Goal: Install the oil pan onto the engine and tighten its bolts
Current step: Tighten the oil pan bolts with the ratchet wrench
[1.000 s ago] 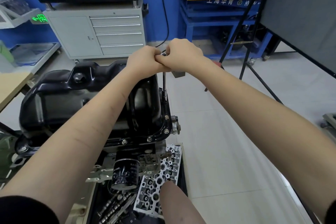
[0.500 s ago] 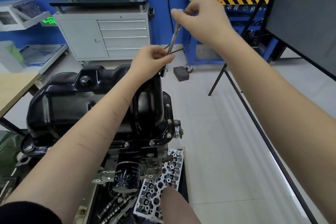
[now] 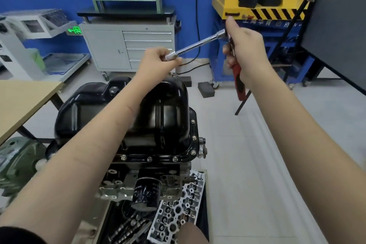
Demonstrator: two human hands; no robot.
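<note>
The black oil pan (image 3: pixel 162 113) sits on the upturned engine (image 3: pixel 142 176), with bolts (image 3: pixel 149 158) along its near and right flange. My right hand (image 3: pixel 245 49) grips a ratchet wrench by its red handle (image 3: pixel 239 83), raised above and to the right of the pan. A long silver extension bar (image 3: pixel 196 45) runs from the wrench head down-left. My left hand (image 3: pixel 160 61) pinches the socket end of that bar, above the pan's far edge. The tool touches no bolt.
A black oil filter (image 3: pixel 146 194) juts from the engine's near side. A cylinder head (image 3: pixel 178 208) and camshafts lie in a tray below. A wooden table (image 3: pixel 21 101) is left, a grey tool cabinet (image 3: pixel 128 45) behind, a black stand leg (image 3: pixel 245 99) right.
Both hands were together on the wrench standing upright at the pan's right flange. The wrench has since been lifted off and tilted; my right hand rose and moved right, my left slid to the socket end.
</note>
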